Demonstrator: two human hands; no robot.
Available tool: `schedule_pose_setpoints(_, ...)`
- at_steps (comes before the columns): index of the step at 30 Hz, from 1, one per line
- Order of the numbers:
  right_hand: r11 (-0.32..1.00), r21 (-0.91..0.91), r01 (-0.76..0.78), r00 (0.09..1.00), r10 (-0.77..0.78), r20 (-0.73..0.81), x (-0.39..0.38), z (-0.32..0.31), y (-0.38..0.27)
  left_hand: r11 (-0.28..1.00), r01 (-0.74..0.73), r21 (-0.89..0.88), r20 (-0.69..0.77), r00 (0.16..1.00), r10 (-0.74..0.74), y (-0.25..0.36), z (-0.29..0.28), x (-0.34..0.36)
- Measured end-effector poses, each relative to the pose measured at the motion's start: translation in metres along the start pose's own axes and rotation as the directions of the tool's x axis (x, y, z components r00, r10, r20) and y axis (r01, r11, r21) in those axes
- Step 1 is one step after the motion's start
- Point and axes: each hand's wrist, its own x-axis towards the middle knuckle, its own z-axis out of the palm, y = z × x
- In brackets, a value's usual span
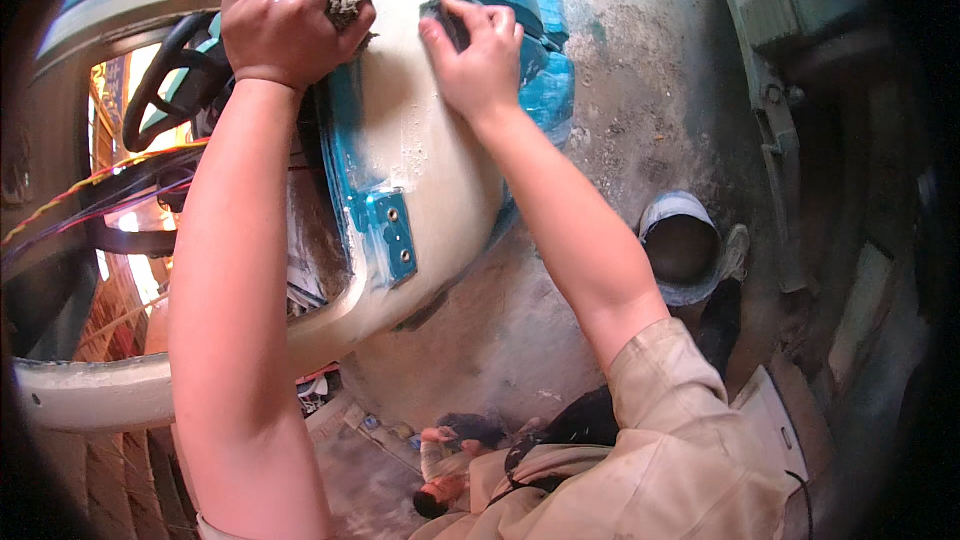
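My left hand [285, 25] is closed round a crumpled, dirty grey rag [352, 2], at the upper edge of a vehicle cab's door pillar. My right hand [480, 55] presses a dark piece of sandpaper [455, 28] against the cream-coated body panel [400, 110]; the fingers hide much of it. White droplets or residue show on the panel below the hands. Bright blue paint borders the panel, and a blue hinge plate [392, 235] with bolt holes sits lower down on it.
Inside the open cab are a black steering wheel [165, 80] and loose coloured wires [110, 180]. A white-rimmed bucket [680, 210] stands on the stained floor at right. Another person [450, 485] is low down at the bottom. Metal machinery [770, 90] lines the right side.
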Motion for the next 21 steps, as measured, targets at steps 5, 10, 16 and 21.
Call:
schedule_pose_setpoints(5,0.981,0.173,0.084,0.978,-0.114,0.172,-0.113,-0.056,-0.056,0.999,0.032,0.042,0.077,0.996,-0.035,-0.006,-0.011,-0.01)
schedule_pose_setpoints(10,0.996,0.075,-0.038,0.999,0.038,-0.006,-0.022,-0.004,-0.007,0.999,0.029,0.017,0.059,0.998,-0.03,0.0,-0.006,-0.003)
schedule_pose_setpoints(16,0.995,0.091,0.034,0.995,-0.042,0.094,-0.068,-0.022,-0.021,0.999,-0.003,0.038,0.062,0.998,0.001,-0.005,-0.006,-0.01)
schedule_pose_setpoints(21,0.996,0.056,0.067,0.996,-0.07,0.048,-0.054,-0.013,0.004,0.999,0.004,0.036,0.06,0.998,-0.007,-0.005,-0.008,-0.006)
